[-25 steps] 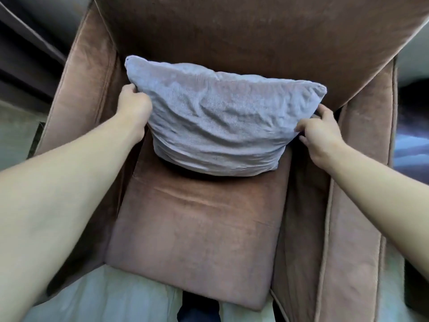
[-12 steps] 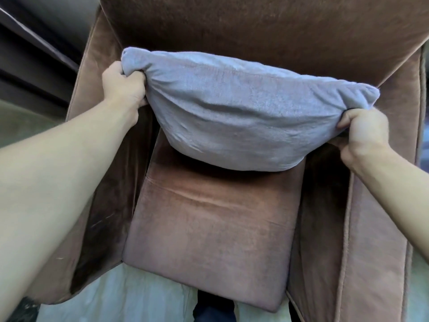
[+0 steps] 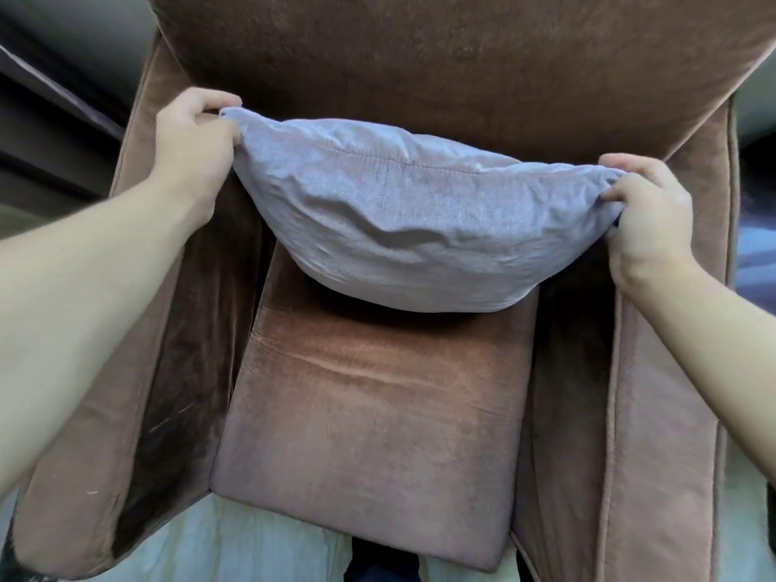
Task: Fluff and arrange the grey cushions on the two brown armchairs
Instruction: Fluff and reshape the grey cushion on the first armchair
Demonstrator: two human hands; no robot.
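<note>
A grey cushion (image 3: pixel 411 212) hangs in the air above the seat of a brown armchair (image 3: pixel 378 434), its top seam toward me and its belly sagging down. My left hand (image 3: pixel 193 140) pinches the cushion's upper left corner. My right hand (image 3: pixel 651 212) pinches its upper right corner. The cushion is stretched between both hands, in front of the chair's backrest and clear of the seat pad. Only one armchair is in view.
The chair's left armrest (image 3: pixel 138 371) and right armrest (image 3: pixel 667 413) flank the seat closely. Pale floor (image 3: pixel 252 548) shows below the seat's front edge, with a dark foot or shoe (image 3: pixel 380 560) there. Dark furniture lies at the far left.
The cushion went from resting against the backrest to being lifted by its top corners. Both hands moved from its sides to those corners and raised it off the seat.
</note>
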